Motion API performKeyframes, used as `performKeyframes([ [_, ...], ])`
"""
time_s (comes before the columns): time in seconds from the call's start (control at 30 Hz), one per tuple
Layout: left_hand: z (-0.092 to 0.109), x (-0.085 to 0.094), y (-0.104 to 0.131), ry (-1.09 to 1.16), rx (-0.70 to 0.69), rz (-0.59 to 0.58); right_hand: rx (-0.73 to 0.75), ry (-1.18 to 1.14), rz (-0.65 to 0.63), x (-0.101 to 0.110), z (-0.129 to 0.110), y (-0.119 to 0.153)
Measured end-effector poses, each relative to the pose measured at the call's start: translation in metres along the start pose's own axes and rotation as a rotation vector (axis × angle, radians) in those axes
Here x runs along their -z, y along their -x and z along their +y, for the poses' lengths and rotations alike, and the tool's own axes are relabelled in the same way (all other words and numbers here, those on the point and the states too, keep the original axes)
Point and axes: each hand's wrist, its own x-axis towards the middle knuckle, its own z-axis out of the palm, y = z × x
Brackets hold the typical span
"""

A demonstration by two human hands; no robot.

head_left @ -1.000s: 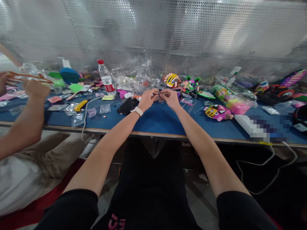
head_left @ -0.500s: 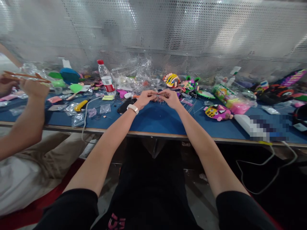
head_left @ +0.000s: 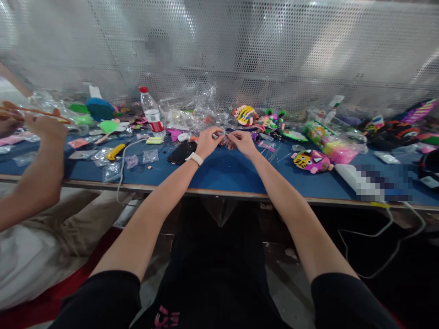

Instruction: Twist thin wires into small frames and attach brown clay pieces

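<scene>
The person's forearms (head_left: 156, 205) cross the near edge of the blue table (head_left: 228, 176), about midway along it, a pale watch (head_left: 195, 158) on the left wrist. Left of them, a white cable (head_left: 120, 180) hangs over that same edge. Well to the right, a pink-and-yellow animal figure (head_left: 311, 161) lies a little in from the near edge, with a white case (head_left: 347, 176) beside it and closer to the edge.

Farther in, a black phone (head_left: 181, 152) lies just left of the left wrist, and a yellow-handled cutter (head_left: 115, 151) lies well left of it. The left hand (head_left: 207, 142) is curled, thumb and fingertips nearly together; the right hand (head_left: 243, 142) faces it, its fingers drawn close to the thumb. A small brownish thing (head_left: 229, 144) sits between the 2 hands, at the right fingertips and just beside the left ones; too small to make out, and I cannot tell whether either hand grips it.

Beyond, toward the table's far edge, a bottle (head_left: 152, 116) with a red cap stands upright left of the hands, and crumpled clear plastic (head_left: 194, 112) lies behind them. A yellow striped figure (head_left: 245, 115) and a green-and-purple figure (head_left: 273, 119) lie behind the right hand. A perforated metal screen (head_left: 219, 55) rises at the back.
</scene>
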Motion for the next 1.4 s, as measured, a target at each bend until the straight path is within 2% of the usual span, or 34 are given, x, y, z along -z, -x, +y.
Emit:
performKeyframes([
  [0.13, 0.001, -0.003, -0.002, -0.079, -0.026, 0.066, 0.066, 0.045, 0.081, -0.007, -0.002, 0.001],
  [0.27, 0.003, -0.005, -0.001, -0.139, -0.066, 0.049, 0.097, 0.105, 0.13, -0.011, -0.003, 0.004],
  [0.63, 0.008, -0.003, 0.0, -0.26, -0.18, -0.071, 0.163, 0.141, 0.081, -0.006, -0.007, 0.004],
  [0.8, 0.002, -0.002, -0.001, -0.254, -0.198, -0.096, 0.166, 0.158, 0.043, -0.001, -0.006, 0.004],
  [0.93, -0.008, -0.006, -0.001, -0.171, -0.199, -0.116, 0.178, 0.24, -0.031, 0.01, -0.004, 0.002],
  [1.07, -0.012, -0.01, -0.002, -0.103, -0.18, -0.107, 0.219, 0.324, -0.042, 0.018, -0.005, 0.001],
  [1.23, -0.011, -0.007, -0.001, -0.071, -0.141, -0.11, 0.21, 0.348, -0.056, 0.019, -0.006, 0.001],
  [1.4, -0.01, -0.006, -0.001, -0.066, -0.074, -0.061, 0.193, 0.38, -0.058, 0.018, -0.006, 0.001],
])
